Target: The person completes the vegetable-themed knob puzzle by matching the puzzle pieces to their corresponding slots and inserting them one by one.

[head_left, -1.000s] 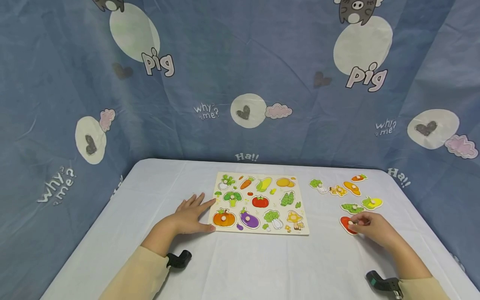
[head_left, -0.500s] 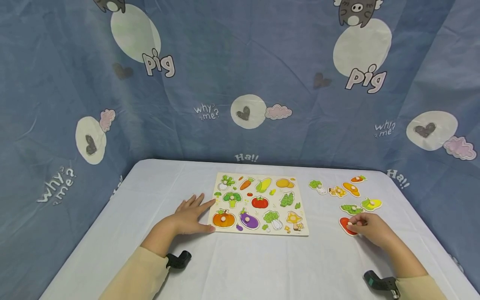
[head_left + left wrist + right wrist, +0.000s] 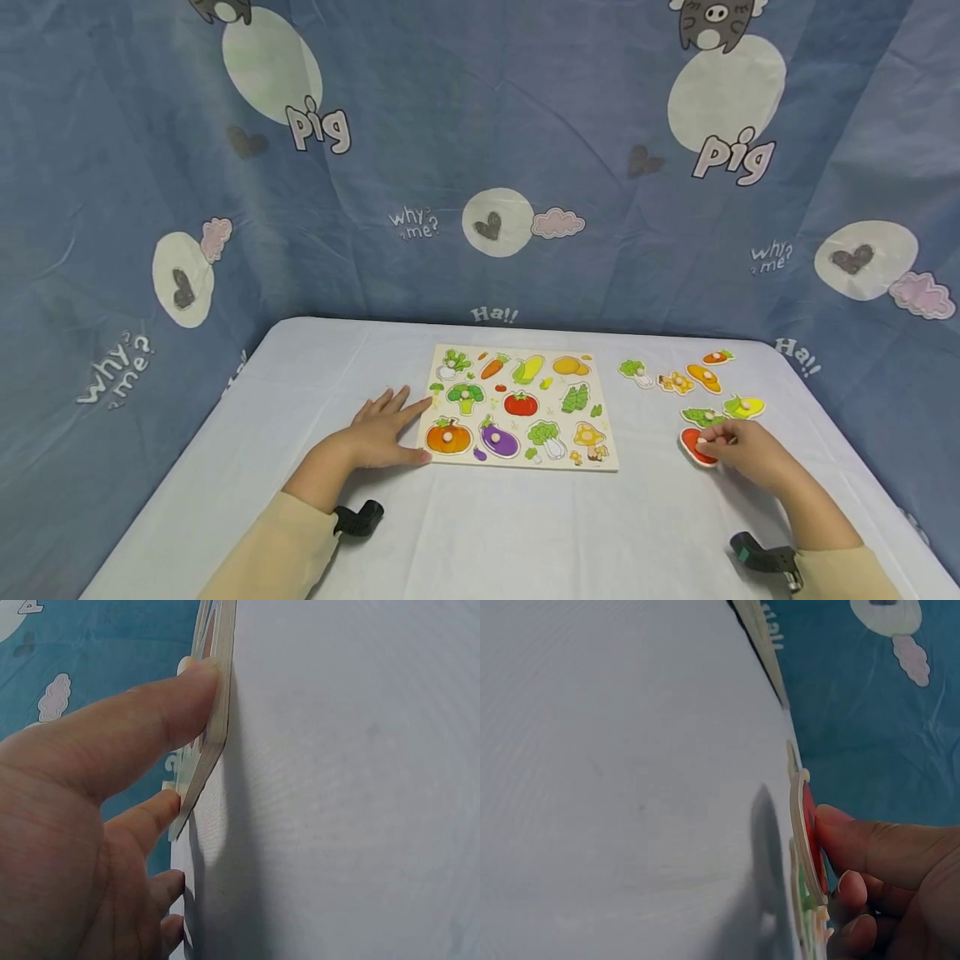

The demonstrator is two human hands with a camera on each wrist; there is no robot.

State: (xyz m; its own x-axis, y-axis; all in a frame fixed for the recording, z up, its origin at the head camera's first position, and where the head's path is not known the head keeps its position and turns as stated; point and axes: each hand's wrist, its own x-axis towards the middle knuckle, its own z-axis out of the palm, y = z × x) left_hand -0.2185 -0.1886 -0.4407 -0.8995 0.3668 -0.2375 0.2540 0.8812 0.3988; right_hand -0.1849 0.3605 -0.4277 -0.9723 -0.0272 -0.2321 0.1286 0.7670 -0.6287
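A wooden vegetable puzzle board (image 3: 555, 425) lies on the white table, with pumpkin, eggplant, broccoli and radish pieces with knobs in it. My left hand (image 3: 378, 433) has its fingers spread, thumb and index finger touching the board's left edge; the left wrist view shows the thumb (image 3: 142, 727) on the rim. To the right of the board, my right hand (image 3: 746, 450) pinches the red tomato puzzle piece (image 3: 693, 446) at its knob. The right wrist view has that tomato piece (image 3: 808, 832) tilted and slightly off the table, its shadow apart from it. Some right fingers are partly hidden.
Behind the right hand lie a green piece (image 3: 701, 416), a corn piece (image 3: 745, 407), a potato piece (image 3: 705, 378), a mushroom piece (image 3: 677, 382), a cabbage piece (image 3: 636, 372) and a carrot piece (image 3: 718, 357). A blue patterned cloth (image 3: 360, 275) hangs behind the table.
My right hand has risen slightly, lifting the tomato piece a little off the table. The left hand and the board have stayed in place.
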